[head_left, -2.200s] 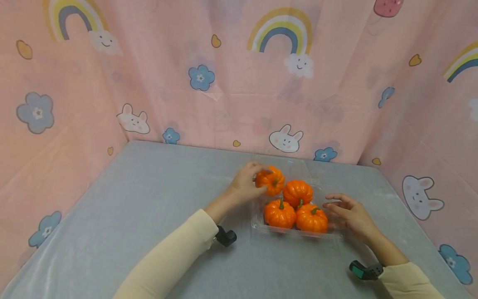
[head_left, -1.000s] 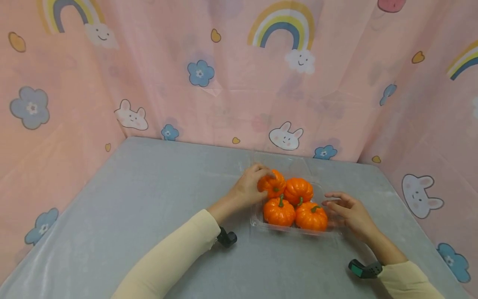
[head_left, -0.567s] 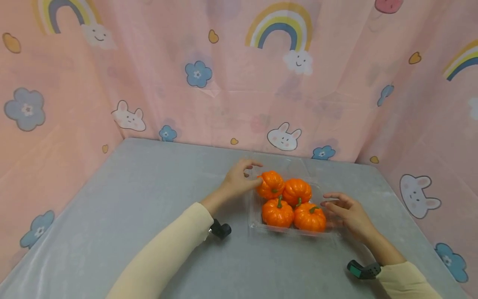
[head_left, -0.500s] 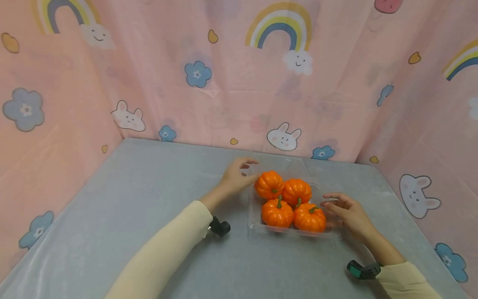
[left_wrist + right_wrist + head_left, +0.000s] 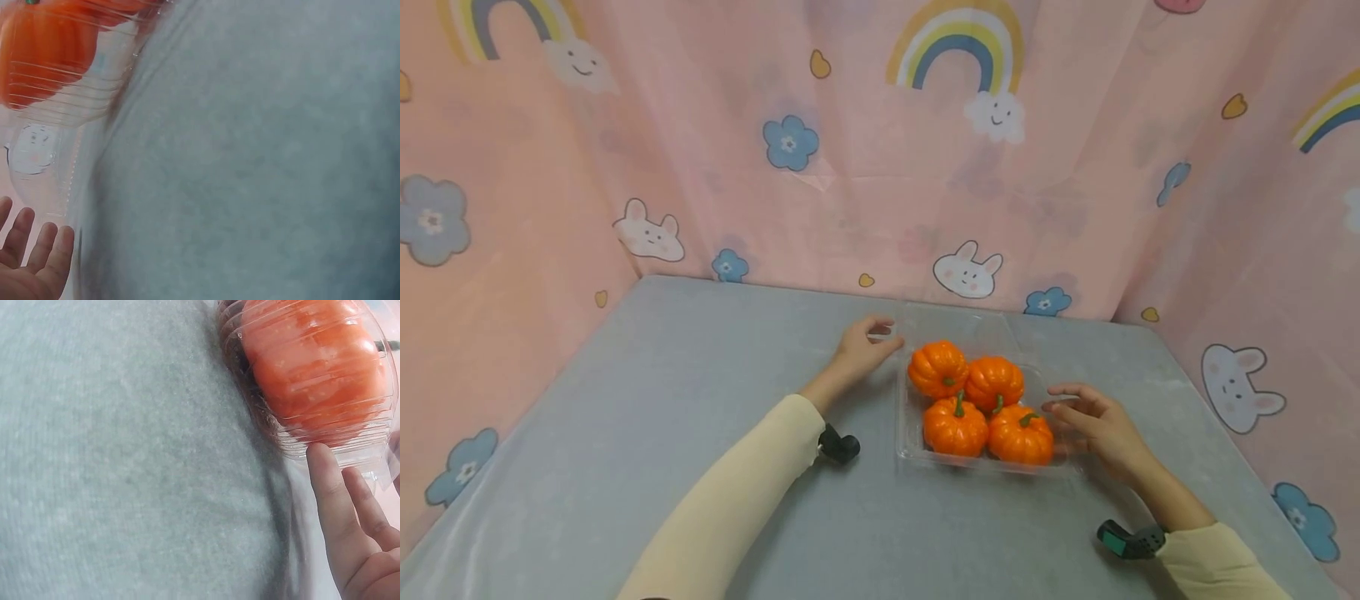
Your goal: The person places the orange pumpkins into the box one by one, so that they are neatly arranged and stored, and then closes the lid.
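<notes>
Several small orange pumpkins with green stems fill a clear plastic clamshell box (image 5: 910,452) in the head view. The back left pumpkin (image 5: 937,368) lies on its side with its stem toward the front; the front left pumpkin (image 5: 955,427) stands upright. Just off the box's left side is my left hand (image 5: 863,346), its fingers spread and holding nothing. My right hand (image 5: 1105,429) stays at the box's right side, fingers loosely extended. In the right wrist view a fingertip (image 5: 320,453) touches or nearly touches the ribbed wall beside a pumpkin (image 5: 319,369).
The box's clear lid (image 5: 962,325) lies folded back toward the pink printed curtain (image 5: 850,208). Grey cloth covers the table (image 5: 715,358). A black wrist camera (image 5: 838,446) sits on the left wrist, another device (image 5: 1131,540) on the right.
My left hand lowered the back left pumpkin into the box, let go of it and drew away to the left. The right hand has stayed in place.
</notes>
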`<act>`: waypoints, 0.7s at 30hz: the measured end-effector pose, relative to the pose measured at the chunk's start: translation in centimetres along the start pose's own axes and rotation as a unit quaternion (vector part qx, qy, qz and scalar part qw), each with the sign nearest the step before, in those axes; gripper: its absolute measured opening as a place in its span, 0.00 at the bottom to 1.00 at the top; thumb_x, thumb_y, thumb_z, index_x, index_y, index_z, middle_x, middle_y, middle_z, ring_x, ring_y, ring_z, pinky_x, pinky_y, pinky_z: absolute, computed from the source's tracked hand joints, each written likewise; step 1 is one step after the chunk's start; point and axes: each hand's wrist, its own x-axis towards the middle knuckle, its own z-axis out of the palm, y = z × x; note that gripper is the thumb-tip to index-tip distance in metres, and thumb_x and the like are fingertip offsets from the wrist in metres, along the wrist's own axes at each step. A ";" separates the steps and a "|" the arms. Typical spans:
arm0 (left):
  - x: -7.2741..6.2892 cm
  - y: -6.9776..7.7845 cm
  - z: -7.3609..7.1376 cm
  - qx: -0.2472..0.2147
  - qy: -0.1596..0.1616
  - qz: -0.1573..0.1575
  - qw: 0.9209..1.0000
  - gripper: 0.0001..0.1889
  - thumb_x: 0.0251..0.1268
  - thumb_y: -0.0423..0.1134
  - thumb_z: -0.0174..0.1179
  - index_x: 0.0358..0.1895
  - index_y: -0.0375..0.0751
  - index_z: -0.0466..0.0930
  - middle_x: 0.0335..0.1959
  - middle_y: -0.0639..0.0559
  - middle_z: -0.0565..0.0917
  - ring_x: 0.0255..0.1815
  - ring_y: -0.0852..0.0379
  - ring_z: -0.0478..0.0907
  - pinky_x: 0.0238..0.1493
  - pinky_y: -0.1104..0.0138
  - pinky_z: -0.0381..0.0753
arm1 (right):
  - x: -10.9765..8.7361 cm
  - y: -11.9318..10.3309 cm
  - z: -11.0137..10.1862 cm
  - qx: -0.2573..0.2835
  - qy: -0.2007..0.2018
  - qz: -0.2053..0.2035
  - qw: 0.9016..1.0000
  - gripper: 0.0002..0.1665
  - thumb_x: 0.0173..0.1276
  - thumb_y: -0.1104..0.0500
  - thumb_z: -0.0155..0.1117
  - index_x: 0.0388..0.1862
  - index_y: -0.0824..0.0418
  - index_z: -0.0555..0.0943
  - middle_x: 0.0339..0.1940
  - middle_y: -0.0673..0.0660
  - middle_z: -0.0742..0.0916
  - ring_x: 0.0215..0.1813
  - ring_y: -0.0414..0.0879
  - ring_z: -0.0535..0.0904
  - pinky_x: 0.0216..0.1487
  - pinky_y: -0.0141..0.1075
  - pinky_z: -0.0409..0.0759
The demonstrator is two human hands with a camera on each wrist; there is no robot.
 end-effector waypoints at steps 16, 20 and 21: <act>-0.3 0.1 0.3 0.014 -0.030 -0.007 0.999 0.24 0.63 0.47 0.62 0.59 0.39 0.75 0.58 0.44 0.79 0.58 0.45 0.78 0.56 0.56 0.80 | 0.1 0.1 -0.1 0.004 -0.008 -0.007 1.000 0.13 0.75 0.59 0.51 0.54 0.48 0.76 0.43 0.41 0.87 0.41 0.40 0.86 0.36 0.39 0.87; -0.3 0.0 0.4 0.018 -0.031 -0.011 0.999 0.24 0.63 0.46 0.62 0.59 0.39 0.76 0.58 0.44 0.79 0.58 0.46 0.78 0.57 0.56 0.80 | 0.1 0.1 -0.1 0.002 -0.006 -0.002 1.000 0.12 0.75 0.58 0.51 0.55 0.48 0.75 0.43 0.42 0.87 0.41 0.40 0.86 0.37 0.39 0.87; -0.3 0.0 0.5 0.019 -0.031 -0.012 0.999 0.24 0.63 0.46 0.62 0.59 0.39 0.76 0.59 0.44 0.79 0.58 0.46 0.78 0.57 0.56 0.80 | 0.1 0.1 -0.1 0.001 -0.005 -0.001 1.000 0.12 0.75 0.58 0.51 0.55 0.48 0.75 0.43 0.42 0.87 0.41 0.40 0.86 0.37 0.39 0.87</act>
